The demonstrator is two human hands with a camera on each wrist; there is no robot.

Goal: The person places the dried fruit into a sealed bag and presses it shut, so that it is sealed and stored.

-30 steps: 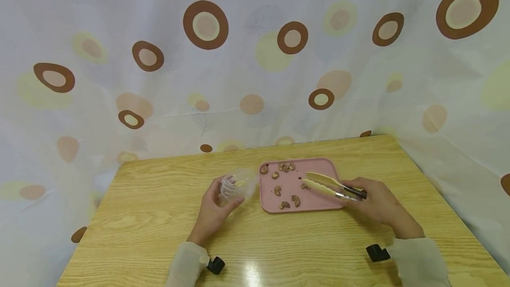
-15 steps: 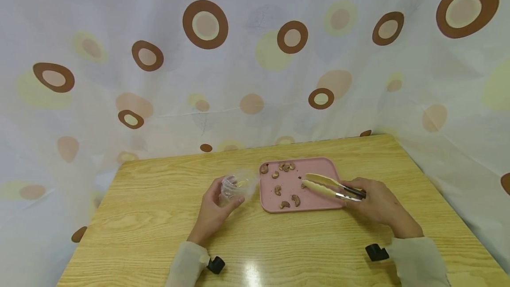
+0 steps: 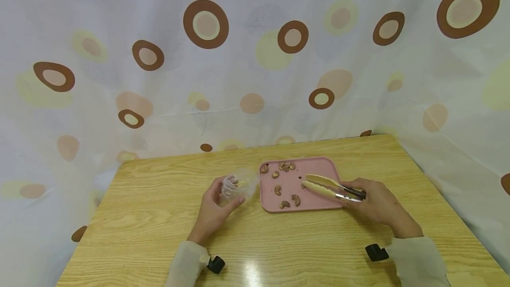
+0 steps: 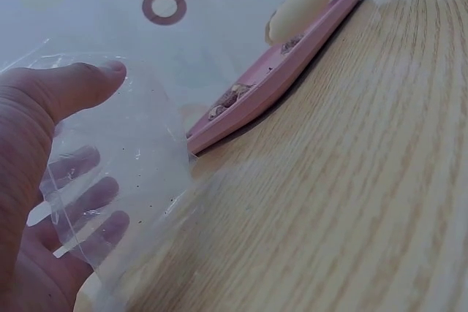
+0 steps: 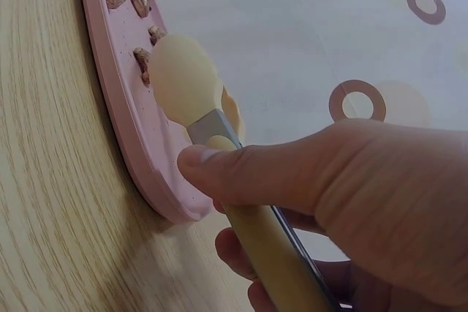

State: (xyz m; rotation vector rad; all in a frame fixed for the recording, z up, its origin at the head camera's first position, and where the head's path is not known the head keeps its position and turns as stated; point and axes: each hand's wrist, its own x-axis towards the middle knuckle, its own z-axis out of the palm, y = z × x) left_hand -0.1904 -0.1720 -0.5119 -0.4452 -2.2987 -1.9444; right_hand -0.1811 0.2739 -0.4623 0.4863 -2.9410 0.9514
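My left hand (image 3: 213, 211) holds a clear plastic bag (image 3: 250, 180), its mouth spread towards the tray. In the left wrist view the thumb (image 4: 73, 89) lies along one side of the bag and the other fingers show through the film. A pink tray (image 3: 316, 164) bears several brown-skinned cashews (image 3: 295, 199), scattered mostly over its left half, with small crumbs between. My right hand (image 3: 380, 203) grips a pair of tongs (image 3: 320, 188) with cream tips, parted over the tray. The lower tip overlaps one cashew (image 3: 303, 186), mostly hidden behind it.
Tray and hands are on or over a light wood-grain table (image 3: 159, 216). Behind it hangs a white curtain (image 3: 171, 87) with brown and yellow dots, which also runs along both sides. A black wrist mount (image 3: 216, 265) sits by the left sleeve, another by the right.
The tongs' tips have shifted slightly left, covering more of the cashew under them. The left hand and bag have hardly moved.
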